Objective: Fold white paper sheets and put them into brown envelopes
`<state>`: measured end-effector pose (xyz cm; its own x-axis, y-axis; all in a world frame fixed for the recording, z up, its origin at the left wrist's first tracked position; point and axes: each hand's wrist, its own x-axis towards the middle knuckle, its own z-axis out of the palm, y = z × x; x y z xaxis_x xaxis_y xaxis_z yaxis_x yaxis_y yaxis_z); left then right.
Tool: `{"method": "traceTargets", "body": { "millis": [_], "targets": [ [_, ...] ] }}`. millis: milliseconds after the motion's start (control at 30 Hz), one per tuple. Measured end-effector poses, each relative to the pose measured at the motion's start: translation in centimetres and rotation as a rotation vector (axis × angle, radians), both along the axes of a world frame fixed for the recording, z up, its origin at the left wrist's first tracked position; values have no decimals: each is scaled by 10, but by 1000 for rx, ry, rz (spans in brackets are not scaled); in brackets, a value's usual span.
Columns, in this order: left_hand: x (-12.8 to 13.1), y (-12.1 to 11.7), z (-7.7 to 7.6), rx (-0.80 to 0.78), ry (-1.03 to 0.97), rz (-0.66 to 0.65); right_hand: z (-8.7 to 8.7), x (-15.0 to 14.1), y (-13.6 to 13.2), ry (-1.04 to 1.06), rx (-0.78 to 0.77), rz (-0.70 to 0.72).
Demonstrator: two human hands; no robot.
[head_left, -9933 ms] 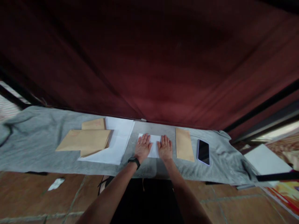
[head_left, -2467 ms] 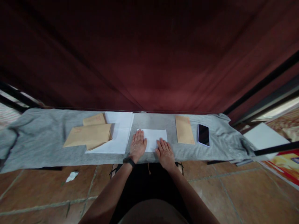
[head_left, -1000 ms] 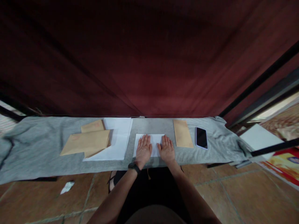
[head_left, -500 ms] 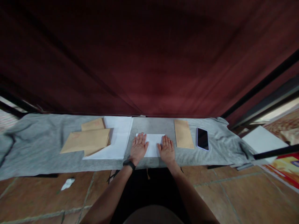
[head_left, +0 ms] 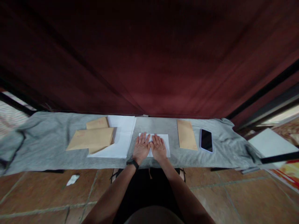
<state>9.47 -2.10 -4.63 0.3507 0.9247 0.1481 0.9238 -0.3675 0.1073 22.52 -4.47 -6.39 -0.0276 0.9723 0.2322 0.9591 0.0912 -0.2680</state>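
A white sheet of paper (head_left: 166, 143), seemingly folded, lies on the grey cloth in front of me. My left hand (head_left: 141, 148) rests flat on its left part, fingers stretched out, with a dark band on the wrist. Close beside it, my right hand (head_left: 159, 149) presses flat on the middle of the paper, fingers extended. The two thumbs almost meet. Both palms hide much of the sheet, whose right end shows past my right hand. To the right lies a single brown envelope (head_left: 187, 134).
Several brown envelopes (head_left: 92, 138) overlap a stack of white paper (head_left: 121, 137) on the left. A phone (head_left: 206, 140) lies at the right on the grey cloth (head_left: 151, 123). Dark red fabric (head_left: 149, 77) hangs behind. A white scrap (head_left: 73, 179) is on the tiled floor.
My right hand has slid left across the paper, from its right edge to beside my left hand. My left hand stays flat on the left part. The view has shifted slightly.
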Motion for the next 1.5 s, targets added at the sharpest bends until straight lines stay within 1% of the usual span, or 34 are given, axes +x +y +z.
{"method": "traceTargets", "body": {
  "millis": [200, 533, 867, 1133, 1367, 1433, 1500],
  "targets": [
    [1, 0, -2, -19, -19, 22, -4, 17, -4, -49, 35, -4],
    [-1, 0, -5, -7, -29, 17, -9, 24, -7, -108, 124, -59],
    [0, 1, -9, -4, -60, 26, -21, 56, -20, -103, 204, -126],
    [0, 1, -9, 16, -34, 21, -20, 73, -32, -127, 192, -152],
    [-2, 2, -8, 61, -6, 12, -17, 80, -40, -97, 199, -168],
    [2, -1, -8, 77, -9, 23, -16, 80, -40, -93, 201, -174],
    [10, -8, -9, 86, -29, 0, -15, 79, -40, -93, 197, -176]
  ]
}}
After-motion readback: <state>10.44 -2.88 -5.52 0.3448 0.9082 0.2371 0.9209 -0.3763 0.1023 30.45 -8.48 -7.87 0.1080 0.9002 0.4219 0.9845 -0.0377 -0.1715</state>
